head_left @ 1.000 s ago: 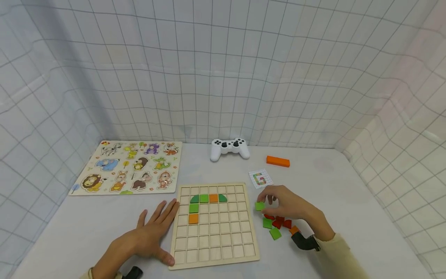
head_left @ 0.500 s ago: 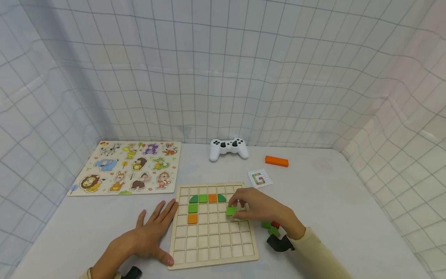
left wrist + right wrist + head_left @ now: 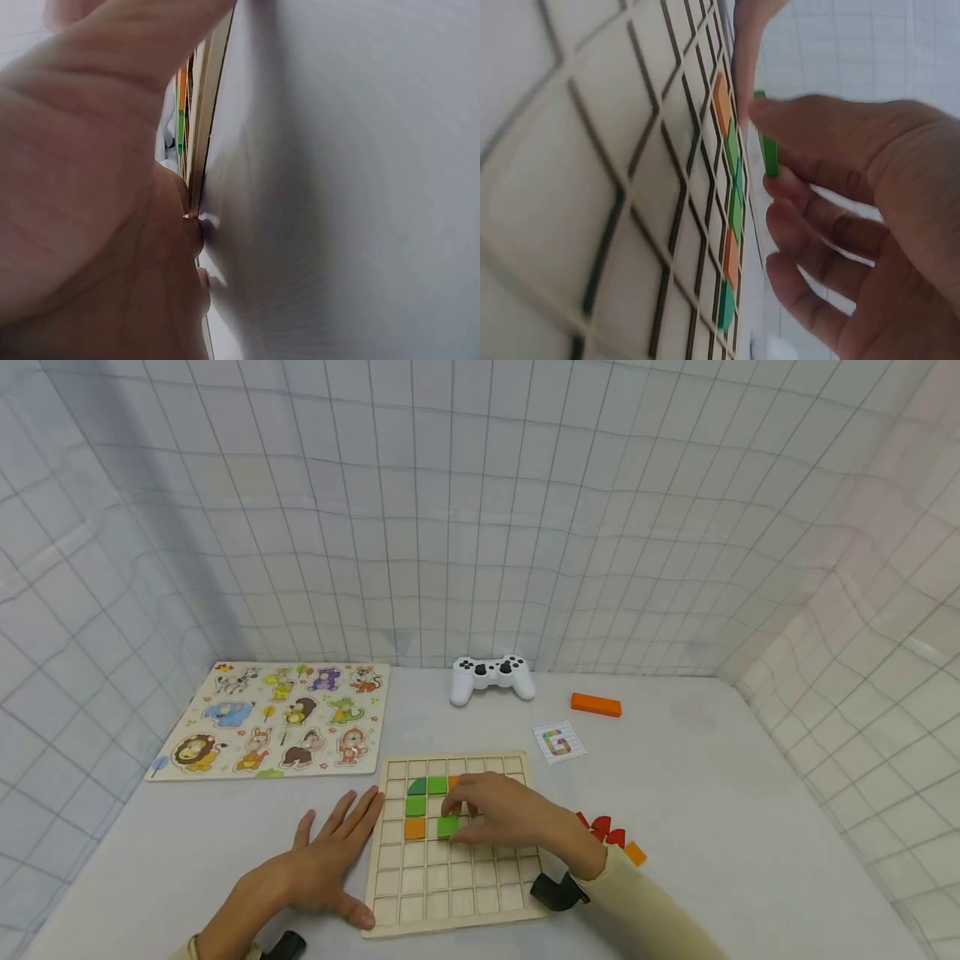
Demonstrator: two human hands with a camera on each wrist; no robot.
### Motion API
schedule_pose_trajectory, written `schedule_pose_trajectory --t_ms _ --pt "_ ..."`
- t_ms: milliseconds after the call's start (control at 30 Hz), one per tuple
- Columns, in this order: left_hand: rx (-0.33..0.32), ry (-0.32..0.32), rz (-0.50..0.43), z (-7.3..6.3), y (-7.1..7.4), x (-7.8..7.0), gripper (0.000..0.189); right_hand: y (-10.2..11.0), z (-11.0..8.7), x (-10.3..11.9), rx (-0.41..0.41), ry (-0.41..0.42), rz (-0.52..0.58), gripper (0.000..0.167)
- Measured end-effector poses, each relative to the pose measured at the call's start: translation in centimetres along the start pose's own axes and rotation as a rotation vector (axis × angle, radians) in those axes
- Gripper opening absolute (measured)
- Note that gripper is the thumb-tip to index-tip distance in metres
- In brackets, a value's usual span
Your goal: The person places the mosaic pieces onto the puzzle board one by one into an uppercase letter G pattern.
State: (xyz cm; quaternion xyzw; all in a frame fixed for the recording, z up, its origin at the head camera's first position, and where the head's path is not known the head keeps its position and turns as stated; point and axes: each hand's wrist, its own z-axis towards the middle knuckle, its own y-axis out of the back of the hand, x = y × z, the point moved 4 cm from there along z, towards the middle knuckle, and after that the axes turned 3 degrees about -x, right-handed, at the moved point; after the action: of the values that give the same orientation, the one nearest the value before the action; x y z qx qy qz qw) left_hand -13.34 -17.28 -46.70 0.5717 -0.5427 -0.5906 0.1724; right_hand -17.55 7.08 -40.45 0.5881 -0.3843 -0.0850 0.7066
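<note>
Over the wooden grid board [image 3: 438, 906] my right hand [image 3: 502, 810] pinches a light green square tile [image 3: 447, 826] between thumb and fingers. In the right wrist view that tile [image 3: 769, 142] stands off the board's surface. On the board's upper left lie a dark green quarter-round tile [image 3: 417, 787], a green tile [image 3: 437, 785], another green tile [image 3: 415, 807] and an orange tile [image 3: 415, 829]. The right hand partly covers a second orange tile in the top row. My left hand [image 3: 322, 864] lies flat with spread fingers, its fingertips and thumb at the board's left edge.
Red pieces [image 3: 601, 827] and an orange square tile [image 3: 635, 853] lie right of the board. Behind them are a pattern card [image 3: 559, 742] showing a G and an orange bar [image 3: 596, 705]. A white game controller [image 3: 492, 678] and an animal puzzle board [image 3: 273, 718] sit farther back.
From beside the loose pieces on the right, my right hand has carried the green tile leftward over the board, near the orange tile. My left hand has stayed at the board's edge.
</note>
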Motion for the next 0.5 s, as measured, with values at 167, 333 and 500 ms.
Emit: schedule_pose_trajectory --t_ms 167,333,500 --pt "-0.005 0.001 -0.002 0.0 0.1 0.0 0.152 -1.0 1.1 1.3 0.000 -0.027 -0.015 0.025" --pt "-0.001 -0.002 -0.008 -0.1 0.1 0.1 0.151 -2.1 1.8 2.3 0.015 0.007 -0.054 0.023" --pt "-0.003 -0.007 -0.007 -0.2 0.0 0.1 0.151 -2.9 2.2 3.0 0.029 0.031 -0.092 0.026"
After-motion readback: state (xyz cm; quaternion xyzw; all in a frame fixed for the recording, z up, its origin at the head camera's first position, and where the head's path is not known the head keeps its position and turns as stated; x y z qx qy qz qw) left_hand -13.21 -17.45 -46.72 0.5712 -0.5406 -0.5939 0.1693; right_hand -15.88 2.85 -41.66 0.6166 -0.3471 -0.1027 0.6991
